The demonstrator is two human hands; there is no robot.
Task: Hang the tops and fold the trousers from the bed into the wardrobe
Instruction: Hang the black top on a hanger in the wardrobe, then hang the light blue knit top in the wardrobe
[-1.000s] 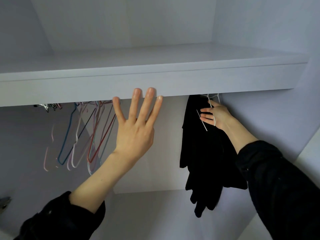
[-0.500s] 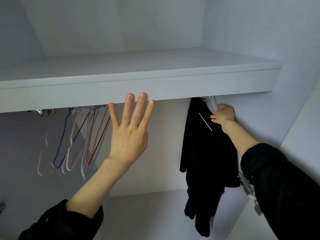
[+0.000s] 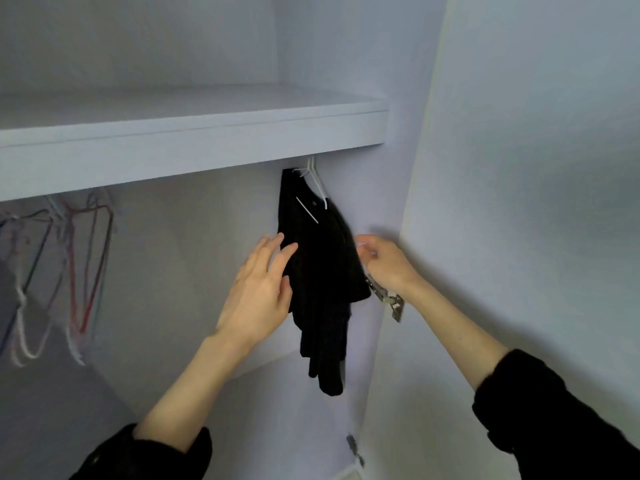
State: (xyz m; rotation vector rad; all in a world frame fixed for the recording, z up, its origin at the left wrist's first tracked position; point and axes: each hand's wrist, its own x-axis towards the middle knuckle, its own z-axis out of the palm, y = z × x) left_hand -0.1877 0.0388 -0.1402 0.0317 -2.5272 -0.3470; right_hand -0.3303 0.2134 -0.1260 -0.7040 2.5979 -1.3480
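Black top (image 3: 320, 271) hung on white hanger (image 3: 317, 181) under shelf (image 3: 194, 143).
Left hand (image 3: 258, 292), fingers straight, touched its edge to steady it; right hand (image 3: 384, 263), loosely curled, possibly pinched the cloth, grip unclear.

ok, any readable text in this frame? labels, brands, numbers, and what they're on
None readable.
black top: no print or tag visible; the white streaks are parts of the white hanger.
metal hinge: any stamp is too small to tell.
shelf, wardrobe wall, empty hangers: plain, no markings.
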